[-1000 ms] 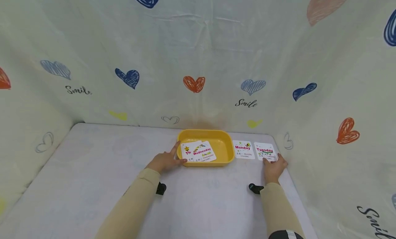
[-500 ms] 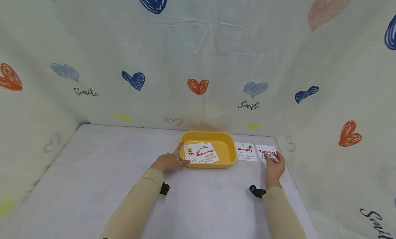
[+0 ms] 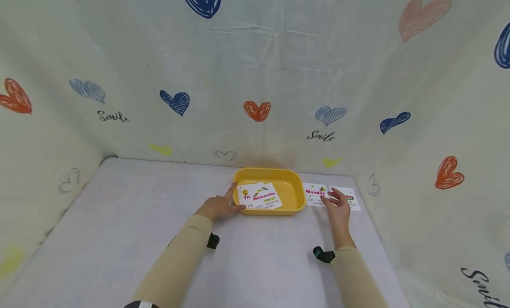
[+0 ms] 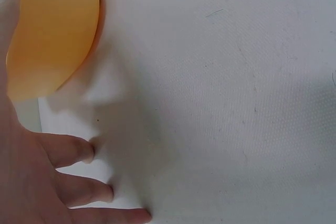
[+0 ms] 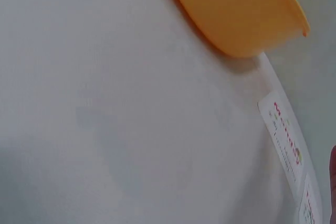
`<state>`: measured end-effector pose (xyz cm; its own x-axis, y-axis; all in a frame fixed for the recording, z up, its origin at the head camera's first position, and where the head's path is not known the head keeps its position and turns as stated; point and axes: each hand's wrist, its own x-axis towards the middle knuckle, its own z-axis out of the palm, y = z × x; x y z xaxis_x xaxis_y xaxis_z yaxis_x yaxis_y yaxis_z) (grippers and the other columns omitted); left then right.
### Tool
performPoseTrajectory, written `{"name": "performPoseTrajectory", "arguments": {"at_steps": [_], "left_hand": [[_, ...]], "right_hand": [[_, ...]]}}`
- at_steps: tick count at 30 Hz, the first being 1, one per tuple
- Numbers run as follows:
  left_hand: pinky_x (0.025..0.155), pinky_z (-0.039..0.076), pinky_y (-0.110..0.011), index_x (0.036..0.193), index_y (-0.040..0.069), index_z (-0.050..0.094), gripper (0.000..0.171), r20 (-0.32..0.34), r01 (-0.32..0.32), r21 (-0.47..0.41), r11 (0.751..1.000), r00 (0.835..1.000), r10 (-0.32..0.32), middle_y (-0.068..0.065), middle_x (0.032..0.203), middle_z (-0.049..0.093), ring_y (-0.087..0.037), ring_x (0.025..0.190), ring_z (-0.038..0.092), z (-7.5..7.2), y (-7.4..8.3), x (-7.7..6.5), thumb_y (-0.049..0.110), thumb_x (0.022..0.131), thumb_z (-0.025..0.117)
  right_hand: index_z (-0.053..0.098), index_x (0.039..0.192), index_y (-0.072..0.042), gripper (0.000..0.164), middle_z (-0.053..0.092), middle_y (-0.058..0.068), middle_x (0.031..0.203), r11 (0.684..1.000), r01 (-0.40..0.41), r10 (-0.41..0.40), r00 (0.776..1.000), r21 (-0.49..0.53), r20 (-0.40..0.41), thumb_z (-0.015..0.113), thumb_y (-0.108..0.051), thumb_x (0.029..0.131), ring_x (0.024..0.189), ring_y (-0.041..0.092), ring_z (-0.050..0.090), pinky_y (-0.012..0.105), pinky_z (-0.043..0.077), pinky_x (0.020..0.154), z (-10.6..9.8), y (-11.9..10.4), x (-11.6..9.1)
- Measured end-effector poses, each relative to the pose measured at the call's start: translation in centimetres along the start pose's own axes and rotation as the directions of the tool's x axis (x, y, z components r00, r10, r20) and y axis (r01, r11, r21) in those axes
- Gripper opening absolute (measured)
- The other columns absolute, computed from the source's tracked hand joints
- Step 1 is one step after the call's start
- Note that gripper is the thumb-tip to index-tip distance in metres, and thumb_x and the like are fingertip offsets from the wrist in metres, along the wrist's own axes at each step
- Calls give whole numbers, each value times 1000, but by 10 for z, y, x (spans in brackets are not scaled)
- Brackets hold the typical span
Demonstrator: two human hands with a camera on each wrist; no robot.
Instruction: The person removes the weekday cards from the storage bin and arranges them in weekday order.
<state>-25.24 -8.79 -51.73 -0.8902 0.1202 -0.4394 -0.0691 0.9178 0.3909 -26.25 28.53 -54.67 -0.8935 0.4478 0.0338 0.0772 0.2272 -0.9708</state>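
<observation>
My left hand [image 3: 217, 207] touches the left end of a yellow tray [image 3: 291, 190], its index finger and thumb spread along the rim. In the left wrist view the other fingers [image 4: 84, 187] reach out straight beside the tray. Inside the tray a Wednesday card [image 3: 268, 201] overlaps a card [image 3: 244, 198] showing the letters "Th". To the tray's right lie a Monday card [image 3: 312, 197] and a Tuesday card [image 3: 353, 202], side by side. My right hand [image 3: 338, 210] hovers over the two cards with fingers loosely bent and nothing held, partly hiding both.
A white-covered table [image 3: 255, 255] extends toward me, its far edge close behind the tray. A pale curtain [image 3: 223, 55] printed with hearts and "Smile" hangs behind and along both sides. The right table edge [image 3: 376, 230] runs close to the Tuesday card.
My right hand has let go of the Tuesday card, lifted and moved left toward the Monday card. The left hand stays at the tray. The head view has shifted slightly.
</observation>
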Motion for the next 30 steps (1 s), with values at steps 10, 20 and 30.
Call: {"name": "performPoseTrajectory", "arguments": {"at_steps": [10,20,30], "left_hand": [[99,40,-62,158,31,1,95,-2,2,9,1000,1000,-2,-30,137,49,-51,124,46,-1,-1,-1,72,87,49],[99,41,-60,158,31,0,96,10,2,17,1000,1000,-3,-28,137,51,-49,123,49,-3,0,0,74,86,48],[99,41,-60,158,31,-1,96,14,-3,14,1000,1000,3,-29,135,52,-49,122,49,-1,-1,0,72,87,49]], "right_hand": [[53,136,-7,49,57,11,124,999,-12,5,983,40,182,69,-4,90,99,14,57,10,49,81,25,-30,-18],[51,136,-2,48,55,15,127,985,-19,-41,937,169,348,66,0,91,104,21,57,19,51,87,52,-52,-40],[52,137,-5,49,54,16,131,997,-49,16,863,54,505,69,-10,91,113,26,56,23,48,94,72,-58,-42]]}}
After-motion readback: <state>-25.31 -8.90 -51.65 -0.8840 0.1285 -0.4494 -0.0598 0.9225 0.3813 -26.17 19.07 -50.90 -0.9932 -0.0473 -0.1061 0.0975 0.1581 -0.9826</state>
